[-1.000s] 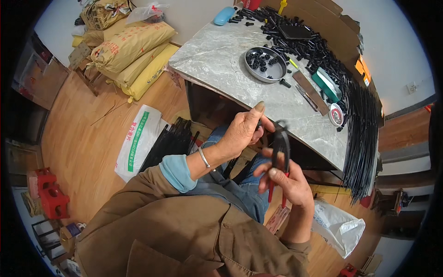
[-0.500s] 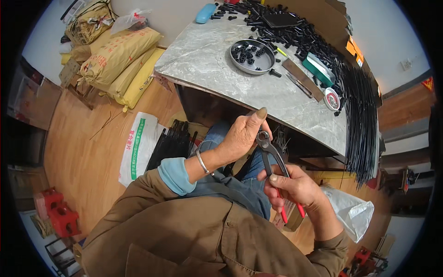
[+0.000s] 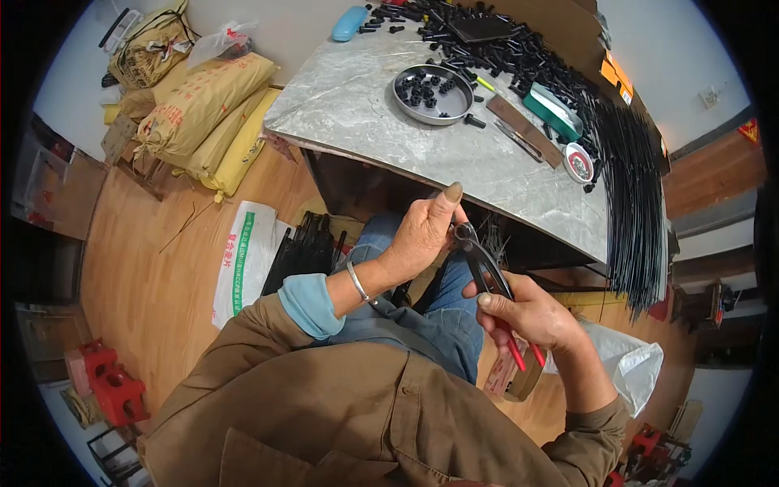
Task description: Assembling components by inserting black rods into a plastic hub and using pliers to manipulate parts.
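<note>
Pliers [image 3: 470, 245] hover near a marbled table [image 3: 349, 114] — wooden floor [image 3: 154, 284].

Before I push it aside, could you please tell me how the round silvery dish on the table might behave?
The dish looks wide and shallow, so it would probably slide rather than tip. The small black parts inside appear loose, so they may shift or roll.

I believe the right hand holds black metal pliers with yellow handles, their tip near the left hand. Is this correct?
The handles are red, not yellow, in the head view. The right hand holds the black metal pliers, their tip near the left hand.
</note>
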{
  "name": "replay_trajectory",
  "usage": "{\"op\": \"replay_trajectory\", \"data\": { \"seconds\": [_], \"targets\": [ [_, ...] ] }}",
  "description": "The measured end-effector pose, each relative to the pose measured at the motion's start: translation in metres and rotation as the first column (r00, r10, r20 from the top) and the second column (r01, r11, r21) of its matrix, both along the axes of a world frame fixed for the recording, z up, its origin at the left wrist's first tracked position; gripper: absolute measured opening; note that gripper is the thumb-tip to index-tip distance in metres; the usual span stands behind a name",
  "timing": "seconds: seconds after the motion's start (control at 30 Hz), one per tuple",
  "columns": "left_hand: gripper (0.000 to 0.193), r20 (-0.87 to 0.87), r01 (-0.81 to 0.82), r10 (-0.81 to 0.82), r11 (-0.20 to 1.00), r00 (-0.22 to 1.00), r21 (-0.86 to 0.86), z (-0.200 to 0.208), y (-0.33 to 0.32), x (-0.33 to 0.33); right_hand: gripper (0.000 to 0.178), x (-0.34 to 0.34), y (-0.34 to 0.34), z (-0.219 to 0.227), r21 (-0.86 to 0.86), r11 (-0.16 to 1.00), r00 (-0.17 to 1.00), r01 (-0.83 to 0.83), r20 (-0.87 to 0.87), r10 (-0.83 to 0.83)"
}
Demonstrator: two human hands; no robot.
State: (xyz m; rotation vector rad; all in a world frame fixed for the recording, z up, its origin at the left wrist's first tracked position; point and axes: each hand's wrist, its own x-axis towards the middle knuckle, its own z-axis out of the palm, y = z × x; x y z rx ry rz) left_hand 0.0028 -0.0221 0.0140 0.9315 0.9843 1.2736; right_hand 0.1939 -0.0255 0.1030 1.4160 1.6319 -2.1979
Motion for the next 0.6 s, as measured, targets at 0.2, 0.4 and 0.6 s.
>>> {"op": "replay_trajectory", "data": {
  "seconds": [0.2,0.4,0.6],
  "targets": [
    [0.067,-0.068,-0.015,0.017,0.999,0.998,0.038,-0.002,0.002,0.009,0.02,0.007,-0.001,-0.006,-0.031,0.999,0.999,0.038,-0.015,-0.039],
    [0.053,-0.378,-0.098,0.278,0.896,0.883,0.432,-0.022,0.018,0.015,0.011,-0.005,-0.011,-0.057,0.377,0.921,0.995,0.1,-0.019,-0.1],
    [0.046,-0.07,-0.472,0.548,0.772,0.833,0.426,0.081,0.035,-0.051,0.038,-0.001,0.084,-0.068,0.906,0.404,0.947,-0.124,0.23,-0.226]
  ]
}}
